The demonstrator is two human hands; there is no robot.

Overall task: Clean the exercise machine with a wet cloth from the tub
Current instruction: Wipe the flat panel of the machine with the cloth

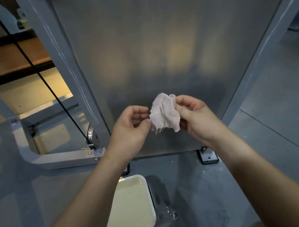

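A black cable (44, 83) runs slantwise down the far left to a shiny pulley (90, 135) on the exercise machine's grey frame (55, 161). On the floor (282, 133) below stands the white tub (150, 199), holding pale water and partly hidden by the left forearm. Wet splashes lie on the floor just beside its right wall. The left grip (130, 129) has its fingers curled, and thumb and fingertips pinch the left edge of the cloth (164, 114). This pale, frayed, crumpled rag hangs in the air before the lower part of the machine's metal panel (172, 33), between both hands. The right grip (193, 115) holds the cloth's right side, thumb in front and fingers curled behind. A black foot bracket (208, 156) sits under the panel's right corner.
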